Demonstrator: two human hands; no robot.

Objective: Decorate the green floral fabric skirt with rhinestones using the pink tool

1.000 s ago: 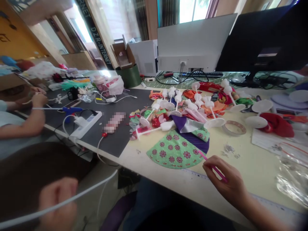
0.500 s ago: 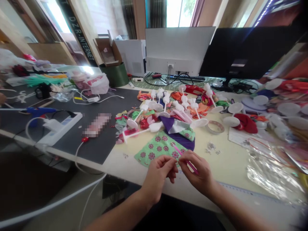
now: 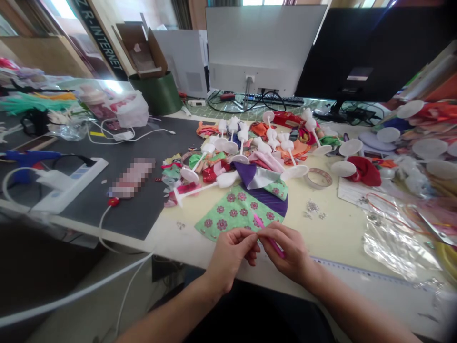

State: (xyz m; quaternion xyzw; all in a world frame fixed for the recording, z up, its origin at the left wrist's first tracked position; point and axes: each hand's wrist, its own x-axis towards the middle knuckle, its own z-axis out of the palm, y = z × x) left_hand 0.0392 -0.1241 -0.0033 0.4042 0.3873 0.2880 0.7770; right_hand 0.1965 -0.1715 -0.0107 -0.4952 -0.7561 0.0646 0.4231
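- Right hand (image 3: 285,248) holds a pink stick (image 3: 276,248), pointing at the green cloth (image 3: 228,214).
- Left hand (image 3: 232,252), fingertips pinched narrow, meets the right; whether it holds anything, I cannot tell.
- Cloth lies on the table (image 3: 162,239) beyond them.

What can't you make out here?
All in the head view:
Anything pinched between left hand and right hand: covered by fingers.
Pink stick: middle, behind right-hand fingers.
Green flowered cloth: near edge, partly behind the hands.
Silvery pieces: shapes, too small.
Pixelated object: identity, blurred.
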